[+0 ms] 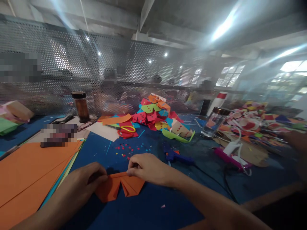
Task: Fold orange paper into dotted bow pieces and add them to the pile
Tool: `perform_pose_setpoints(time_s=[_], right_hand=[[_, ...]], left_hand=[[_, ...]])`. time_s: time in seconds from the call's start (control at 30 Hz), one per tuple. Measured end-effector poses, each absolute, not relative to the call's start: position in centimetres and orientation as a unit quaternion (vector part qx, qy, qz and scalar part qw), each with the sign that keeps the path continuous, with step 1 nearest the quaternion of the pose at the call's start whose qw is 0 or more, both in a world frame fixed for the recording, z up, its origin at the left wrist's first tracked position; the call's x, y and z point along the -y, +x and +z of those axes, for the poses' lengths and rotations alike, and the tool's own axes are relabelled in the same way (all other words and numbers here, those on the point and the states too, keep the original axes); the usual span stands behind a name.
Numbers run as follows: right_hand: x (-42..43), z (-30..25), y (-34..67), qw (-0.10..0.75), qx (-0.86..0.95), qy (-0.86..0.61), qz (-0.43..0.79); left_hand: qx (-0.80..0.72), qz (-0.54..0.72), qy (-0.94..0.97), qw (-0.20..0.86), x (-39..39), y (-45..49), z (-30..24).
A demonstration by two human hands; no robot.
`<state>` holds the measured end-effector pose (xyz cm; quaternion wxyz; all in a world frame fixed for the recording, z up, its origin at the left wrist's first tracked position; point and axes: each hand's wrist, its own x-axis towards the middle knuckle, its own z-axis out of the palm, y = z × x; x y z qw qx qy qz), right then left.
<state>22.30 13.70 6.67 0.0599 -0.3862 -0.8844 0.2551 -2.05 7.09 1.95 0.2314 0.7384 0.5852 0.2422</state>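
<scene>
- The left hand [86,180] and right hand [148,167] are pressing a fold into the orange paper [120,188], which is lying on the blue desk [148,210] close in front.
- The left hand's fingers are closing on the left flap, while the right hand is pinching the top edge mid-way.
- The paper is looking thin and matte, pleating into fan-like wedges.
- Judging from this, a sharper crease is calling for aligned edges and firm, even pressure.

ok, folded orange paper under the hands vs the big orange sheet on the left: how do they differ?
The folded orange paper is creased into angled flaps, while the orange sheet lies flat and unfolded. The folded paper looks far smaller than the sheet. The left hand and right hand pinch the folded paper; no fingers are on the sheet. Both are orange and lie on the blue table.
</scene>
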Motion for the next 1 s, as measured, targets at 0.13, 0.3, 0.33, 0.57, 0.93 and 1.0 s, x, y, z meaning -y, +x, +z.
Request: perform_pose_setpoints(time_s=[0.13, 0.3, 0.33, 0.57, 0.93, 1.0], right_hand=[[-14.1, 6.8, 22.8, 0.053, 0.88, -0.396, 0.256], [-14.4, 7.2, 23.2, 0.033, 0.876, -0.395, 0.274], [-14.5, 7.3, 23.3, 0.029, 0.876, -0.392, 0.279], [-14.9, 7.9, 23.8, 0.019, 0.877, -0.39, 0.279], [-15.5, 8.5, 24.7, 0.02, 0.877, -0.366, 0.31], [-15.6, 8.8, 24.9, 0.022, 0.873, -0.374, 0.313]], left_hand=[[-0.611, 0.23, 0.725, 0.22, -7.2, -2.0, 2.4], [-0.633, 0.213, 0.713, 0.215, -7.2, -2.0, 2.9], [-0.632, 0.217, 0.711, 0.22, -7.2, -2.0, 2.9], [-0.63, 0.225, 0.7, 0.25, -7.8, -2.7, 2.6], [-0.624, 0.233, 0.671, 0.326, -8.5, -3.3, 2.6], [-0.611, 0.239, 0.664, 0.358, -8.7, -3.5, 2.6]])
